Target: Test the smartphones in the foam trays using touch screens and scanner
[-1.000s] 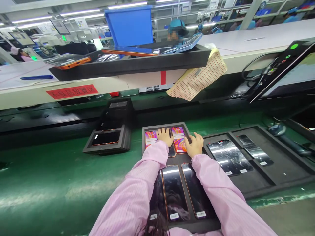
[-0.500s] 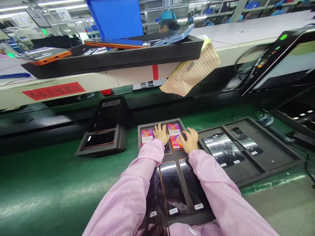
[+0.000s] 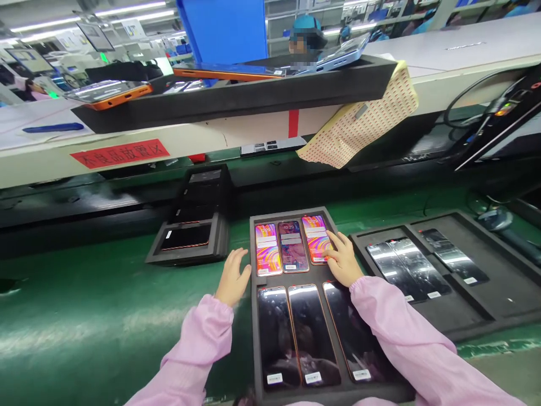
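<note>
**Tray (image 3: 296,278) Status**

The tray is lying on the green bench (image 3: 105,332), holding six phones (image 3: 315,332) in two rows. The left hand (image 3: 234,276) is occupying the space just left of the tray, fingers parted, gripping nothing. The right hand (image 3: 343,256) is overlapping the upper-right phone (image 3: 315,228), fingers bending loosely; the view is not showing whether they are grasping it.

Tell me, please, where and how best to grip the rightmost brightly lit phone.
Probably by its long edges, from above and the right: the lit phone lies flat, screen up, a dimmer phone sits close on its left, and the right hand is at its right edge.
</note>
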`<state>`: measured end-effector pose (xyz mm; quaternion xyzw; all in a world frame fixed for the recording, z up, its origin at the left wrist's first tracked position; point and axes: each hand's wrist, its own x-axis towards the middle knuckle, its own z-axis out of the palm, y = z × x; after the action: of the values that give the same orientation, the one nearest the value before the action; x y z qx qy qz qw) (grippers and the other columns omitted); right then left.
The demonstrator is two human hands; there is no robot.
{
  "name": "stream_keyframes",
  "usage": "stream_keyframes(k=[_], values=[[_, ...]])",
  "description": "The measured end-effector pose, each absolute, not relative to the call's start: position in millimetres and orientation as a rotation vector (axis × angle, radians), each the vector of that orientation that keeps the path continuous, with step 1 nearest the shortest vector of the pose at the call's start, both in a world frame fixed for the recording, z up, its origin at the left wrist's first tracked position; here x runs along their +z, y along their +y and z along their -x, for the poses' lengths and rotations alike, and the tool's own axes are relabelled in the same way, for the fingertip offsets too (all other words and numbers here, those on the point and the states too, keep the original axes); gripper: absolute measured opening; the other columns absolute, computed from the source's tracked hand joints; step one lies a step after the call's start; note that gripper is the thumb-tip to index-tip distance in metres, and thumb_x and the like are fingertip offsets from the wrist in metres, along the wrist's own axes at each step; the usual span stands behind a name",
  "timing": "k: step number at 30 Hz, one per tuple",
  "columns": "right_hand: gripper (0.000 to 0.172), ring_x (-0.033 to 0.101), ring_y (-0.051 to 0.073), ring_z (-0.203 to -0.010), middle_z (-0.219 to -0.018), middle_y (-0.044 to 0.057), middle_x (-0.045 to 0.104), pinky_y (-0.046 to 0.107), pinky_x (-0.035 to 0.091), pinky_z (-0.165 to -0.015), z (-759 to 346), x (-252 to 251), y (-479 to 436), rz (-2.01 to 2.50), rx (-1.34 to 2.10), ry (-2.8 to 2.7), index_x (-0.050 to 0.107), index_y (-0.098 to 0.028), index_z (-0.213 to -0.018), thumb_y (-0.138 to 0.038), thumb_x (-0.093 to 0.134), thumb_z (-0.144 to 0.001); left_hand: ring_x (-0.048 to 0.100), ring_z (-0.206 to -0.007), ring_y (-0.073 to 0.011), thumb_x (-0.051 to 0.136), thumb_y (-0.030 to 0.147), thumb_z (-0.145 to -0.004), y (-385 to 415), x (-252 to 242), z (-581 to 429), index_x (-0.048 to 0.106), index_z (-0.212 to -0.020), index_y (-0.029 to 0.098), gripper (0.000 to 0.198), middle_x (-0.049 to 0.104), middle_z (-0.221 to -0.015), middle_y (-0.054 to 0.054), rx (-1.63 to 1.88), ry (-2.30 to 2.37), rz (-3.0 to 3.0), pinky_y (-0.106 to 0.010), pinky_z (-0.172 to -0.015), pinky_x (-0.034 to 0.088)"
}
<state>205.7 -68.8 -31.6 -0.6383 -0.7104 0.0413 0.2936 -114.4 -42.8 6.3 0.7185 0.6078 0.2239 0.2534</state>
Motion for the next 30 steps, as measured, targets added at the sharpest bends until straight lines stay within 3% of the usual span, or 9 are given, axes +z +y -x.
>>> stream_keyframes(k=[6,11,14,17,20,23,30], values=[[0.033,0.022,0.034,-0.128,-0.136,0.002,0.039,0.055,0.029,-0.099,-200,-25,-62,1.879,0.114,-1.922,0.071,-0.021,-0.075,-0.015,0.038,-0.072,0.029,-0.131,-0.0227,0.037,0.027,-0.083,-78,5,127,0.054,-0.112,0.024,0.034,0.048,-0.13,-0.007,0.572,1.548,-2.048,-0.049,-0.106,0.029],[0.047,0.022,0.039,-0.127,-0.144,0.009,0.027,0.064,0.027,-0.093,-192,-11,-51,2.157,0.201,-1.825,0.054,-0.02,-0.119,-0.023,0.037,-0.076,0.011,-0.136,-0.028,0.036,0.028,-0.084,-78,11,116,0.058,-0.112,0.03,0.035,0.034,-0.141,-0.002,0.274,1.372,-2.227,-0.053,-0.107,0.022],[0.042,0.016,0.036,-0.131,-0.145,0.003,0.025,0.062,0.023,-0.096,-182,-6,-58,1.941,0.274,-2.064,0.06,-0.028,-0.109,-0.021,0.039,-0.074,0.0,-0.136,-0.0328,0.035,0.028,-0.085,-56,11,104,0.055,-0.115,0.037,0.038,0.019,-0.148,0.003,0.117,1.389,-2.245,-0.06,-0.106,0.011],[0.035,0.011,0.036,-0.133,-0.146,-0.003,0.024,0.063,0.016,-0.099,-169,-2,-61,1.752,0.401,-2.328,0.067,-0.031,-0.093,-0.021,0.039,-0.075,-0.003,-0.136,-0.0332,0.032,0.032,-0.085,-22,10,89,0.052,-0.119,0.037,0.04,0.016,-0.15,0.002,0.118,1.567,-2.23,-0.06,-0.106,0.004],[0.041,0.013,0.036,-0.133,-0.147,-0.001,0.022,0.065,0.015,-0.098,-161,5,-50,1.907,0.461,-2.3,0.06,-0.031,-0.11,-0.023,0.036,-0.077,-0.003,-0.136,-0.0345,0.028,0.038,-0.086,4,10,76,0.04,-0.131,0.029,0.047,0.012,-0.15,-0.005,0.223,1.871,-2.062,-0.062,-0.105,0.006],[0.048,0.014,0.036,-0.132,-0.146,0.004,0.022,0.064,0.02,-0.098,-169,12,-39,2.103,0.42,-2.136,0.049,-0.027,-0.124,-0.026,0.035,-0.079,0.003,-0.137,-0.031,0.025,0.041,-0.086,4,9,71,0.025,-0.138,0.025,0.055,0.016,-0.149,-0.008,0.287,1.878,-1.93,-0.057,-0.107,0.011],[0.046,0.021,0.034,-0.13,-0.144,0.006,0.027,0.061,0.027,-0.096,-211,-8,-68,2.096,0.412,-1.852,0.049,-0.028,-0.122,-0.03,0.035,-0.079,0.005,-0.137,-0.0257,0.026,0.035,-0.086,-49,-5,75,0.015,-0.14,0.019,0.057,0.02,-0.148,-0.007,0.432,1.639,-1.737,-0.049,-0.111,0.012]])
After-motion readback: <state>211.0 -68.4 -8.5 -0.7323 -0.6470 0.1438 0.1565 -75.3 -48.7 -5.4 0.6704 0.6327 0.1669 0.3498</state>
